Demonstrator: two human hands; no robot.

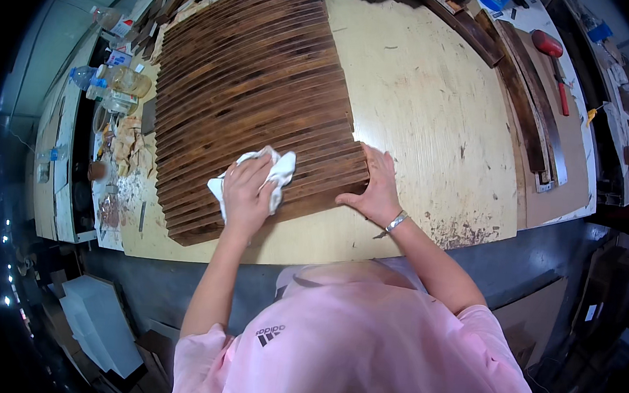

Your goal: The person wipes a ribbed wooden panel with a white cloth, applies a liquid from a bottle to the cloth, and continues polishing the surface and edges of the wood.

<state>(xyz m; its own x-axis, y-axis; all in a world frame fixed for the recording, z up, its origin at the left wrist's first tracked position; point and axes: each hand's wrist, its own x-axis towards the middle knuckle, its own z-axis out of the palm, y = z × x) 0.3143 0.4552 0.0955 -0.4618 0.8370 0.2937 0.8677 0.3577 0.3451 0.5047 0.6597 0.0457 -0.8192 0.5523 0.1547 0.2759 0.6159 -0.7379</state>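
Many dark brown wooden slats (257, 81) lie side by side across a pale plywood board, forming a ridged panel. On the near slats, my left hand (246, 195) presses a crumpled white cloth (282, 170), its fingers bent over it. At the right ends of the nearest slats rests my right hand (378, 190), holding nothing. Its thumb points left along the near edge and its fingers stretch away along the slat ends. A metal bracelet (397, 221) circles the right wrist.
Plastic bottles (128, 80) and a stained cloth (132, 145) stand and lie left of the slats. Loose wooden strips (518, 94) and a red mallet (547, 43) are at the right. More wood is piled at the back. The plywood (425, 102) has dark stains near its front edge.
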